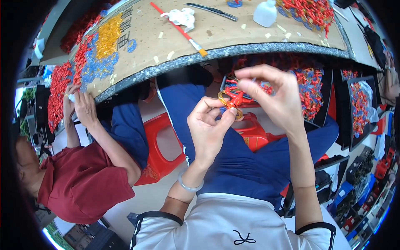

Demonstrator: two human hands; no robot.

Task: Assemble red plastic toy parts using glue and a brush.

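both hands are up over the lap, working on one small red plastic piece with a yellow ring hooked on it. the left hand has thumb and fingertips closed on the lower edge of the piece, right by the ring. the right hand comes over the top with its fingers curled down onto the upper side, thumb and forefinger pinched together near the top. there might be a blue bit in there too, but it's too small and half hidden behind the fingers to be sure.

as for progress: this looks like somewhere in the middle of putting one piece together. the ring sits on the red part, but both hands are clamped on it, so i wouldn't call it finished. just behind the hands there's a black tray with loads of red and blue parts, and more red, blue and yellow heaps lie on the table. so plenty left, going by the piles.

to the left, a person in a red shirt has their hands in the heap at the table edge. a brush with a red handle and a white bottle lie on the table top.
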